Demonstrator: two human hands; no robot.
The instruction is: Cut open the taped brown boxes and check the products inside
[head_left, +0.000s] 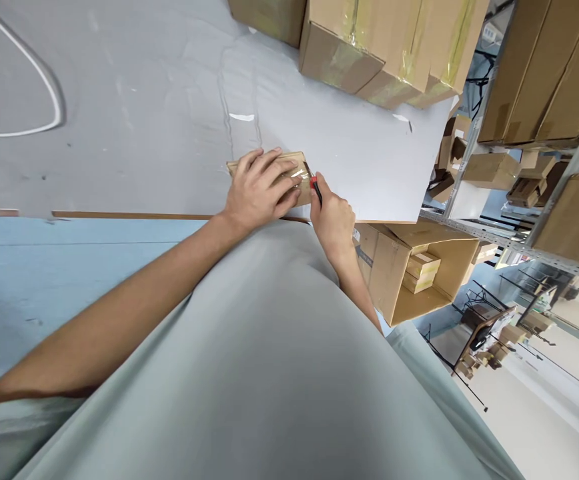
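A small flat cardboard box with shiny clear tape lies at the front edge of the white table. Spread over its top is my left hand, fingers apart, pressing it down. At the box's right end, my right hand is closed around a red and black utility knife. The knife's tip points at the right edge of the box. My left palm hides much of the box's left part.
Several taped cartons stand at the table's back right. An open carton holding small boxes is below the table's right end. Shelving with cartons rises at right. A white cable curves across the left of the table.
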